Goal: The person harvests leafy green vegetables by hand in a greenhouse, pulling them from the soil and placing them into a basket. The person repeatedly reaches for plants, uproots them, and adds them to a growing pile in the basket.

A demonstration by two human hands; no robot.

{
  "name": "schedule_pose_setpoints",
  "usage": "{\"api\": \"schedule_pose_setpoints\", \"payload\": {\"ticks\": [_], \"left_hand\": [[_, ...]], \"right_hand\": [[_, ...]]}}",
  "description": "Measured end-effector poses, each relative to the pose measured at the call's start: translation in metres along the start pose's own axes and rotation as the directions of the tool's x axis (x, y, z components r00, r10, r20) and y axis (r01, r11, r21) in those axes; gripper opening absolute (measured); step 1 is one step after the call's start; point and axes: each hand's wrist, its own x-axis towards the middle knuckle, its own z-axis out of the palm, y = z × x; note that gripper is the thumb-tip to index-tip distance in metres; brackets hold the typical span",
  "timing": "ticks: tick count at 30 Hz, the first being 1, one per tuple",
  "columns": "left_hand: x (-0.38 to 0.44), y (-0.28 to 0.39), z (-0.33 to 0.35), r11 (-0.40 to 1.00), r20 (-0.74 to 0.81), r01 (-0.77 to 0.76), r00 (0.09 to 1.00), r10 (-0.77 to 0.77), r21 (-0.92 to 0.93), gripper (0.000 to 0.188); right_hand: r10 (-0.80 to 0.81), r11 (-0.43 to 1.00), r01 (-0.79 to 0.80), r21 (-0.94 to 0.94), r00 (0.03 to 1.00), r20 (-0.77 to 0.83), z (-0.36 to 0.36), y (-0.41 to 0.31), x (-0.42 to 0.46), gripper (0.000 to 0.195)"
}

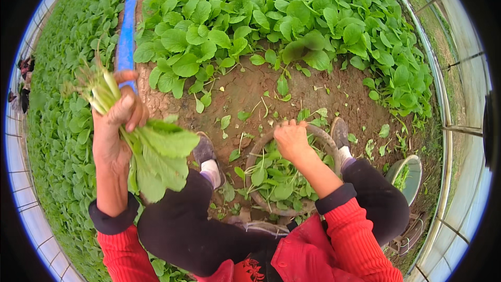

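My left hand (125,105) is raised at the left, closed around the stems of a bunch of leafy greens (162,152). The bunch's pale stem ends and roots point up and left, while its broad leaves hang down to the right. Between my feet stands a round container (256,150) with a thick brown rim. Loose green leaves and small plants (283,190) lie inside it. My right hand (291,139) has its fingers curled over the far part of that rim; the fingertips are partly hidden.
Dense leafy plants (242,15) grow ahead, and another planted bed (62,125) runs along the left. A blue strip (129,27) lies between them. Scattered leaves dot the bare soil (235,82). A bucket (411,176) holding some greens stands right of my knee, near the plastic greenhouse wall (465,125).
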Motion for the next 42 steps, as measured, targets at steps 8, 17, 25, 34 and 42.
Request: {"api": "schedule_pose_setpoints", "payload": {"ticks": [8, 17, 25, 34, 42], "left_hand": [[-0.001, -0.171, -0.046, 0.806, -0.142, 0.488, 0.82, -0.555, -0.335, 0.025], [0.005, -0.222, -0.072, 0.674, -0.161, 0.637, 0.671, -0.724, -0.375, 0.026], [-0.009, -0.239, -0.085, 0.653, -0.222, 0.629, 0.626, -0.747, -0.422, 0.03], [-0.011, -0.244, -0.08, 0.651, -0.244, 0.647, 0.61, -0.754, -0.396, 0.031], [-0.011, -0.248, -0.078, 0.64, -0.247, 0.666, 0.594, -0.766, -0.382, 0.031]], "right_hand": [[0.275, 0.961, -0.273, 0.053, 0.961, -0.036, 0.057, 0.114, 0.171, 0.017], [0.001, 0.993, -0.045, -0.112, 0.931, -0.366, 0.051, 0.119, 0.294, 0.033], [0.121, 0.972, 0.043, 0.229, 0.748, -0.652, 0.06, 0.214, 0.241, 0.044], [0.08, 0.715, -0.087, -0.694, 0.996, -0.043, 0.064, 0.188, 0.277, 0.029], [0.202, 0.657, -0.127, -0.743, 0.979, 0.012, 0.062, 0.165, 0.296, 0.029]]}}
